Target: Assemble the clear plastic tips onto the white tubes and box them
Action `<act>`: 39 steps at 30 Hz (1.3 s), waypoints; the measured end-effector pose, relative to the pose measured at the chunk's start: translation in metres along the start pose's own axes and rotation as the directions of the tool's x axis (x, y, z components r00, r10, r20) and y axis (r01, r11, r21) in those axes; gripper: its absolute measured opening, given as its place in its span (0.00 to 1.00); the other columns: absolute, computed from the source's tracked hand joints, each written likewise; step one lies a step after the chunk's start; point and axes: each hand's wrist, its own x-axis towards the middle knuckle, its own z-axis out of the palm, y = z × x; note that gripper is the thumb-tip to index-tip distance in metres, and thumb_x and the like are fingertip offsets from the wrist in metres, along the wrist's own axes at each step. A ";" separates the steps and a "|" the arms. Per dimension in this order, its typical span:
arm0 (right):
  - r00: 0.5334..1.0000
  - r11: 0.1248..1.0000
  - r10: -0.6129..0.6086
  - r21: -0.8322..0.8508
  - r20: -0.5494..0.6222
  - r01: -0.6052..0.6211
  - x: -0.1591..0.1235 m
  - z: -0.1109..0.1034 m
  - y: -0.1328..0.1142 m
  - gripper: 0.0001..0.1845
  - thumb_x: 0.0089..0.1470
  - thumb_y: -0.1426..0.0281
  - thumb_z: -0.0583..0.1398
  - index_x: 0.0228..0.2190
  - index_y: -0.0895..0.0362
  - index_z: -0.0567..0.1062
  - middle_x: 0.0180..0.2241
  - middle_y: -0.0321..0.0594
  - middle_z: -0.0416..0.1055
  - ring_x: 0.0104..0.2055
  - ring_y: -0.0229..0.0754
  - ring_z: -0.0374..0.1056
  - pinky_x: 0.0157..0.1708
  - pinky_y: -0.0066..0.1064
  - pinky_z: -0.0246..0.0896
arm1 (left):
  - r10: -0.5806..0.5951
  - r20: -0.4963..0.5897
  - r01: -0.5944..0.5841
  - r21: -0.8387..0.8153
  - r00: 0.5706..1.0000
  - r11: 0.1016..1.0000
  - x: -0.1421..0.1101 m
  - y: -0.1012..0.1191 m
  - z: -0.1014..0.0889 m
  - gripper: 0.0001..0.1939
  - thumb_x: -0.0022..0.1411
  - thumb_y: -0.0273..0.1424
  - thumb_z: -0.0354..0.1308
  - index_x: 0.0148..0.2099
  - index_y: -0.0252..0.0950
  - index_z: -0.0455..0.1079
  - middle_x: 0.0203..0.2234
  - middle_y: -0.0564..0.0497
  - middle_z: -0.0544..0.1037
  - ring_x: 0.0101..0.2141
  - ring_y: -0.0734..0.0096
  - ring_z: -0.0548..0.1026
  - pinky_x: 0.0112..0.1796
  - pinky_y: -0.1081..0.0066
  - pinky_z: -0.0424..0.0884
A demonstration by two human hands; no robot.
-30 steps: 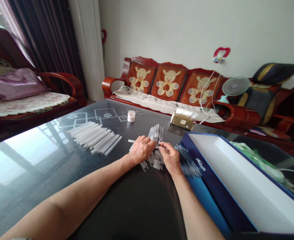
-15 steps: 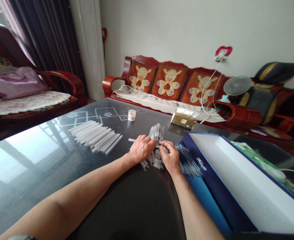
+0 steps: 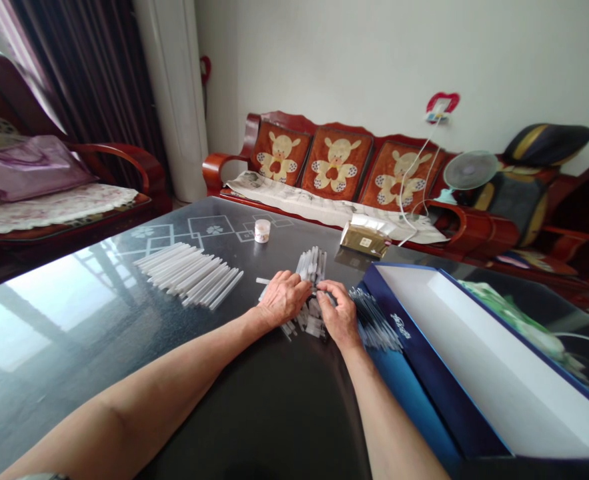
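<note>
Clear plastic tubes [image 3: 310, 320] lie heaped between left hand [image 3: 283, 298] and right hand [image 3: 339, 315]. Both hands sit on the heap, fingers [image 3: 327, 291] curled down; any grip is hidden, cannot tell. Risk: a nudge could scatter loose tubes or mix them into the thin dark rods [image 3: 374, 330] just right of the heap. Counts: 2 hands, 1 blue box [image 3: 427, 373] right of the heap, 1 jar [image 3: 261, 231] beyond it; tubes too many to count.
</note>
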 end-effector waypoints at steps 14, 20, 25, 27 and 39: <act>1.000 1.000 0.000 -0.012 0.008 0.000 -0.001 0.001 0.000 0.07 0.53 0.68 0.56 0.32 0.56 0.74 0.38 0.43 0.72 0.44 0.43 0.68 0.48 0.37 0.62 | -0.007 0.017 0.007 -0.021 1.000 1.000 0.000 0.000 -0.001 0.17 0.69 0.36 0.40 0.41 0.38 0.69 0.29 0.49 0.70 0.33 0.67 0.65 0.38 0.66 0.60; 0.999 0.999 0.038 -0.024 -0.008 -0.038 -0.001 0.000 -0.002 0.11 0.52 0.66 0.57 0.36 0.57 0.73 0.40 0.44 0.72 0.45 0.44 0.68 0.49 0.38 0.62 | -0.011 0.013 0.011 -0.031 1.000 0.999 0.000 0.000 -0.001 0.16 0.69 0.36 0.41 0.42 0.38 0.70 0.29 0.49 0.70 0.33 0.67 0.65 0.39 0.66 0.60; 0.999 0.997 0.039 -0.058 -0.023 -0.041 0.000 0.003 0.002 0.12 0.56 0.63 0.55 0.30 0.56 0.74 0.36 0.44 0.73 0.41 0.44 0.69 0.46 0.37 0.64 | -0.003 0.013 0.003 -0.015 1.000 1.000 0.000 0.000 0.000 0.16 0.69 0.36 0.41 0.42 0.38 0.69 0.30 0.49 0.70 0.33 0.67 0.65 0.39 0.66 0.60; 1.000 0.999 0.016 -0.044 -0.008 -0.016 0.000 0.003 0.003 0.10 0.55 0.64 0.55 0.31 0.56 0.74 0.37 0.44 0.73 0.43 0.44 0.69 0.47 0.38 0.63 | -0.003 0.011 0.003 -0.013 1.000 1.000 0.000 -0.001 0.000 0.16 0.69 0.36 0.41 0.41 0.38 0.70 0.29 0.49 0.70 0.33 0.67 0.65 0.39 0.66 0.60; 0.997 0.995 0.066 -0.074 -0.037 -0.069 0.001 0.003 0.002 0.13 0.55 0.62 0.54 0.30 0.56 0.75 0.36 0.45 0.73 0.41 0.44 0.69 0.45 0.38 0.63 | -0.002 0.004 0.002 -0.016 1.000 1.000 0.000 -0.001 0.001 0.16 0.69 0.36 0.41 0.41 0.38 0.70 0.30 0.49 0.70 0.33 0.67 0.65 0.39 0.66 0.61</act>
